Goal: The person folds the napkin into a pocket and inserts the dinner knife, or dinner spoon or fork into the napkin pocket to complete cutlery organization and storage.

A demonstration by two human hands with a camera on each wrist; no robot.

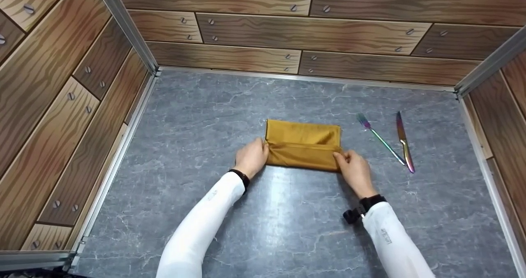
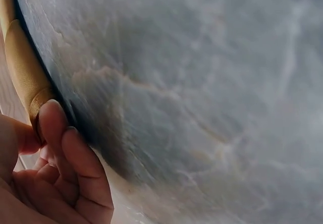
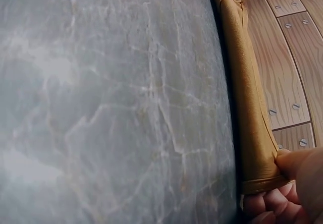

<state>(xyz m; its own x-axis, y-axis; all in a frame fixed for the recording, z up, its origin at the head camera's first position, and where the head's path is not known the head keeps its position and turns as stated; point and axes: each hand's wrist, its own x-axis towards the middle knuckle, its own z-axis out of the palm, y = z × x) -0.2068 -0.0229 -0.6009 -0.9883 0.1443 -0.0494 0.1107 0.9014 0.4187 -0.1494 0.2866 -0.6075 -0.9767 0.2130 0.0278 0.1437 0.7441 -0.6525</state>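
A mustard-yellow cloth napkin (image 1: 304, 144), folded into a rectangle, lies in the middle of the grey marbled surface. Its near part is doubled over, with creases running from the left end. My left hand (image 1: 251, 157) pinches the napkin's left edge between thumb and fingers. At the near right corner, my right hand (image 1: 354, 169) pinches the cloth with thumb on top. In the left wrist view the cloth (image 2: 25, 67) bunches at the fingertips. The right wrist view shows the folded front edge of the cloth (image 3: 247, 98) stretched between both hands.
A rainbow-coloured fork (image 1: 384, 142) and a matching knife (image 1: 402, 140) lie right of the napkin, their handle ends meeting. Wood-patterned panels (image 1: 254, 29) wall the back and both sides, with metal rails (image 1: 308, 77) along the surface's edges.
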